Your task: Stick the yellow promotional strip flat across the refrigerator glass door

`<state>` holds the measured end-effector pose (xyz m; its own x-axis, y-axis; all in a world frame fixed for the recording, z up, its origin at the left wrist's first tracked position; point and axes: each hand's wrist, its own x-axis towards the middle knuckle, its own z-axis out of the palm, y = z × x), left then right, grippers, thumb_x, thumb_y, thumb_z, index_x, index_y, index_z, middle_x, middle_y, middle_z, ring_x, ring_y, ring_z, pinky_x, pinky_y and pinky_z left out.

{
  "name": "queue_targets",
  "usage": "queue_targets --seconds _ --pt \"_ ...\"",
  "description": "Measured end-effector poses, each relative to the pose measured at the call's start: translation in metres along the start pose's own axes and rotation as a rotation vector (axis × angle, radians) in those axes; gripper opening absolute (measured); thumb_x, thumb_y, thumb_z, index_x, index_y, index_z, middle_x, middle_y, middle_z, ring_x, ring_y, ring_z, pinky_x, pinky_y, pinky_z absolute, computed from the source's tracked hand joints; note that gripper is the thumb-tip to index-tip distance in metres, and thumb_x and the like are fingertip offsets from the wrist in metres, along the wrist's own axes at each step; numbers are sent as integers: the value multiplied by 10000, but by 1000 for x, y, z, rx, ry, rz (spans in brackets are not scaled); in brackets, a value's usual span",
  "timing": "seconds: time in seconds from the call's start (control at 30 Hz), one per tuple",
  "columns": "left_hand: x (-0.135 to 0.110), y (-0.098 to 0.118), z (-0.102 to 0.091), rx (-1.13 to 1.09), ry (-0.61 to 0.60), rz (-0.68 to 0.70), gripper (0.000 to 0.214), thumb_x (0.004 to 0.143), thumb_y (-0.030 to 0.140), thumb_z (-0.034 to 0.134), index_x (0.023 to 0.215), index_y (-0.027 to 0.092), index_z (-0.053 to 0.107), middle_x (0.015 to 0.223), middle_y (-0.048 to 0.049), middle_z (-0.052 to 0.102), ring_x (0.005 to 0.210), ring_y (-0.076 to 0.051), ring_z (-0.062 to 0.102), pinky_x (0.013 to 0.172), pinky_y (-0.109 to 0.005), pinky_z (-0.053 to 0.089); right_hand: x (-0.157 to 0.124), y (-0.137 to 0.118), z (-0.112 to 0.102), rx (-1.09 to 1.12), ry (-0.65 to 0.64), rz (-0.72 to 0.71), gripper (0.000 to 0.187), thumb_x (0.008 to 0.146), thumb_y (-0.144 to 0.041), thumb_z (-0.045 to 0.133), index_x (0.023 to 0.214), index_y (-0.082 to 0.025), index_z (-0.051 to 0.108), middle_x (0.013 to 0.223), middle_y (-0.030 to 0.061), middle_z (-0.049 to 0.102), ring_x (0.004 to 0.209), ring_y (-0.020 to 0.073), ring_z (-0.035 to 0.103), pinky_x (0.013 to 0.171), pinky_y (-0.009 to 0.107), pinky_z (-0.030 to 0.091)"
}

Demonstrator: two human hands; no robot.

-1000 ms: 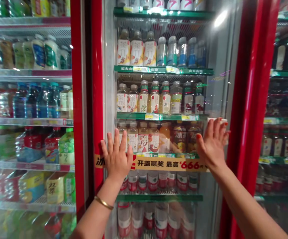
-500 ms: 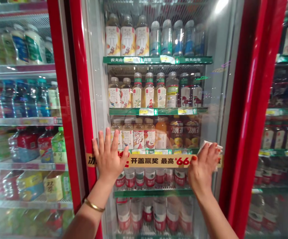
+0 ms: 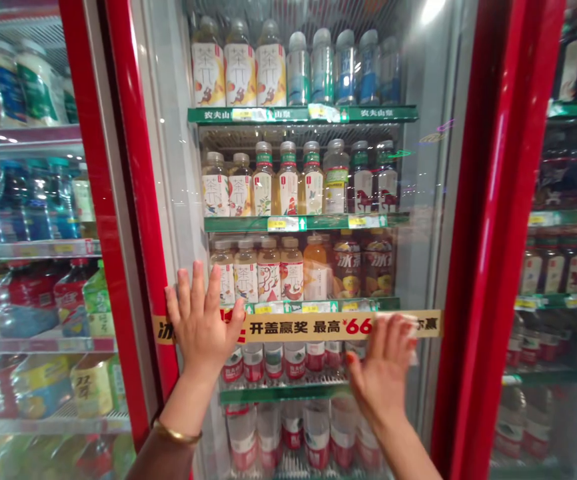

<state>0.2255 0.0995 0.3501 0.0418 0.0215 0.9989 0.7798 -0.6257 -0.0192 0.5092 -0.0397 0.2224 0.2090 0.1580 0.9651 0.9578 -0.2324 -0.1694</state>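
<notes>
My left hand [image 3: 203,330] lies flat with fingers spread on the glass door [image 3: 426,220] of a red-framed drinks cooler, over the left part of a tan sticker strip [image 3: 293,327]. A gold bangle [image 3: 177,435] circles that wrist. My right hand [image 3: 383,373], its nails painted orange-red, holds a white cloth or tissue [image 3: 413,321] against the glass, at the right part of the strip. Most of the white piece is hidden behind the fingers. Behind the glass, rows of bottled drinks [image 3: 292,270] stand on green-edged shelves [image 3: 288,391].
A red door frame [image 3: 141,200] runs up the left side, with a second red frame [image 3: 493,267] on the right. Another cooler at left holds drink packs [image 3: 38,293]. More bottles [image 3: 551,270] stand behind glass at far right.
My right hand has slid down and left over the glass with the white piece, uncovering more of the strip's right end. My left hand stays on the glass while the view shifts slightly.
</notes>
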Motion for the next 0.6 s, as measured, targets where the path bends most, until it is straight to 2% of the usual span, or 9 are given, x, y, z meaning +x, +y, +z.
queue_targets --seconds 0.1,0.17,0.23,0.3,0.37,0.4,0.43,0.5,0.6 --pt "-1 -1 -1 -2 3 5 821 1036 460 609 1742 330 211 1823 -65 217 1716 -304 140 1402 -604 103 -42 -35 6 -12 -103 -491 904 1013 -688 464 1746 -207 241 1821 56 190 1717 308 54 1404 538 62" --pt "-1 -2 -1 -1 3 13 820 1037 454 610 1742 321 214 1824 -67 215 1717 -302 135 1403 -598 106 -69 -29 6 -19 -109 -645 859 992 -691 505 1721 -268 336 1794 0 279 1715 276 91 1409 466 27" --pt "-2 -2 -1 -3 -4 18 818 1037 452 608 1742 317 216 1826 -63 210 1717 -306 133 1402 -600 105 -71 -6 3 -33 -79 -515 838 1014 -565 530 1742 -245 263 1810 33 223 1715 291 77 1406 527 58" --pt "-2 -3 -1 -5 -15 15 822 1036 457 605 1743 323 210 1829 -57 199 1717 -315 134 1401 -609 102 -47 14 0 -24 -44 -233 855 1046 -456 477 1761 -185 94 1833 106 67 1713 347 10 1370 673 120" --pt "-3 -3 -1 -7 -21 2 824 1036 461 602 1744 332 201 1832 -51 190 1717 -319 132 1401 -611 101 -13 15 -1 1 -12 7 856 1067 -436 415 1756 -172 -19 1832 139 -57 1699 403 -70 1300 804 174" --pt "-3 -3 -1 -9 -23 -5 823 1036 462 601 1744 336 200 1833 -49 189 1716 -319 131 1401 -610 100 -1 7 -1 10 -4 60 859 1069 -449 405 1754 -180 -38 1831 141 -77 1694 416 -91 1277 835 192" --pt "-3 -3 -1 -12 -25 -10 820 1037 462 600 1743 342 201 1833 -46 188 1716 -318 132 1401 -609 100 5 -5 1 11 -13 61 870 1065 -466 413 1755 -186 -35 1832 140 -69 1695 416 -90 1274 835 204" --pt "-3 -2 -1 -16 -24 -13 815 1039 461 599 1742 350 203 1833 -40 190 1715 -316 136 1402 -610 100 -8 -32 4 -2 -64 -93 906 1038 -510 467 1761 -179 31 1836 132 19 1706 388 -37 1324 756 192" --pt "-3 -2 -1 -11 -9 -4 822 1037 457 607 1742 348 200 1831 -38 193 1713 -320 148 1401 -615 107 -78 -45 11 -18 -104 -495 969 963 -628 534 1748 -159 211 1814 99 199 1711 347 82 1402 572 91"
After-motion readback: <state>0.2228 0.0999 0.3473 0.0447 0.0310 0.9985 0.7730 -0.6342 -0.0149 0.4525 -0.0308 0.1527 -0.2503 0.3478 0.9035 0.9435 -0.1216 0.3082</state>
